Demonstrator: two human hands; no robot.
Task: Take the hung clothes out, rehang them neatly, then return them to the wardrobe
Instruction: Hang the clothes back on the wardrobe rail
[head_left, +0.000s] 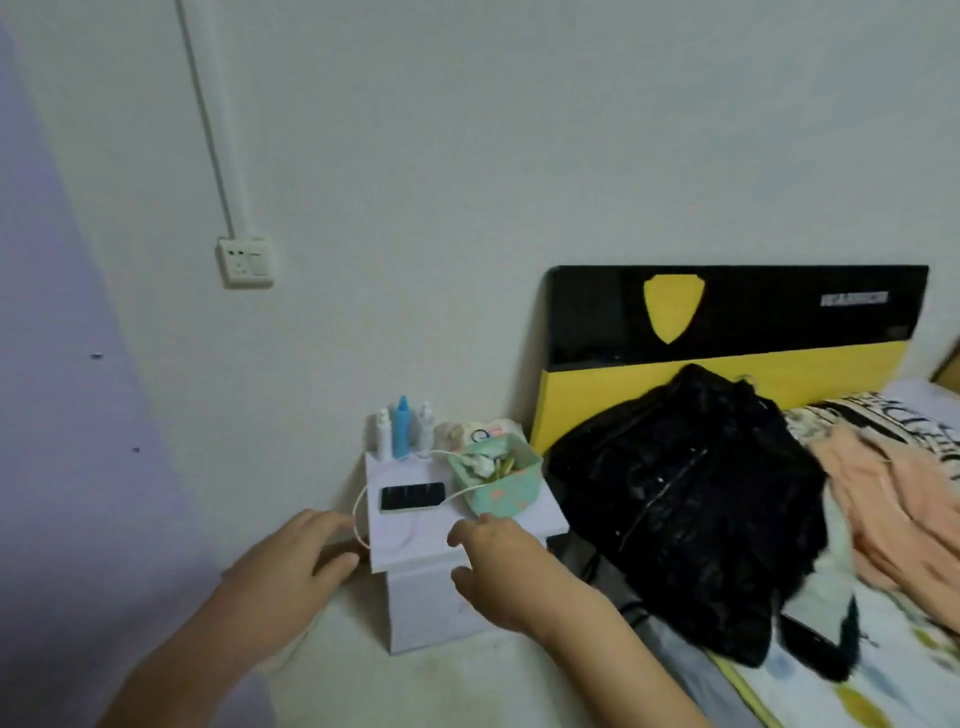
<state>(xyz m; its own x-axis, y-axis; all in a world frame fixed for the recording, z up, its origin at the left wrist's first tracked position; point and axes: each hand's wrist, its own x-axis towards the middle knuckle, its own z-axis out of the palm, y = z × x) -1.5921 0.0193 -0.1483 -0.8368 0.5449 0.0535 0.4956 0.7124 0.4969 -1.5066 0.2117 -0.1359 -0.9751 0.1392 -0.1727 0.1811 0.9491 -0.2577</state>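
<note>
Two garments, a glossy black padded jacket (685, 514) and a peach cloth (893, 499), lie on the bed (883, 660); our left hand (291, 561) and right hand (498, 561) hover empty, fingers loose; next we judge: grasp the jacket for rehanging.

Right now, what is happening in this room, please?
A person stands by the bed with both hands empty. The left hand and the right hand reach out, fingers relaxed, in front of a small white bedside stand that bears a phone and a green pouch. A black jacket and a peach garment lie in a heap on the bed. No wardrobe shows.
</note>
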